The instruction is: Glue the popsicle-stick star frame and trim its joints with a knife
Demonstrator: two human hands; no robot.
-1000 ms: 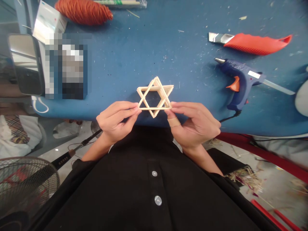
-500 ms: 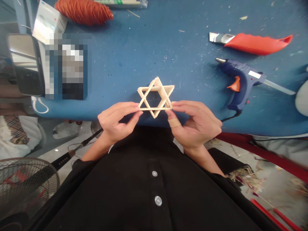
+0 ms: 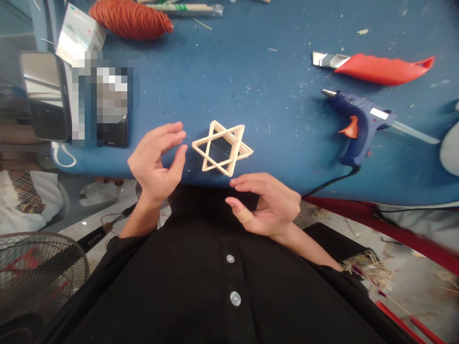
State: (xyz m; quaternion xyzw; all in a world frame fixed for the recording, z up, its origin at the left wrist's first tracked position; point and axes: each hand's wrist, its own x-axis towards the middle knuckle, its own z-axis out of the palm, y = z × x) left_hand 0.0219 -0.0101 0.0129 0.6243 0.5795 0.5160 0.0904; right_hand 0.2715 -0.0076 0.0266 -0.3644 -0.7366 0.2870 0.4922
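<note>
A six-pointed star frame of pale wooden sticks (image 3: pixel 235 149), stacked in layers, rests on the blue table (image 3: pixel 229 76) close to its near edge. Just left of the star, my left hand (image 3: pixel 158 160) is held with thumb and fingers apart and nothing between them. My right hand (image 3: pixel 268 203) is below and to the right of it, thumb and fingers also parted. Its index fingertip comes very near the star's lowest corner; I cannot tell whether it touches. A tan bandage (image 3: pixel 245 216) wraps the right thumb.
To the right lie a red-handled utility knife (image 3: pixel 383 69) and a blue glue gun (image 3: pixel 362 119) with its cord. At the left are a phone (image 3: pixel 46 95), a white box (image 3: pixel 81 36) and orange twine (image 3: pixel 131 19). A fan (image 3: pixel 39 282) stands below, left.
Both hands have let go of the star and drawn away, the left to the left, the right downward. The star has turned and shifted slightly left.
</note>
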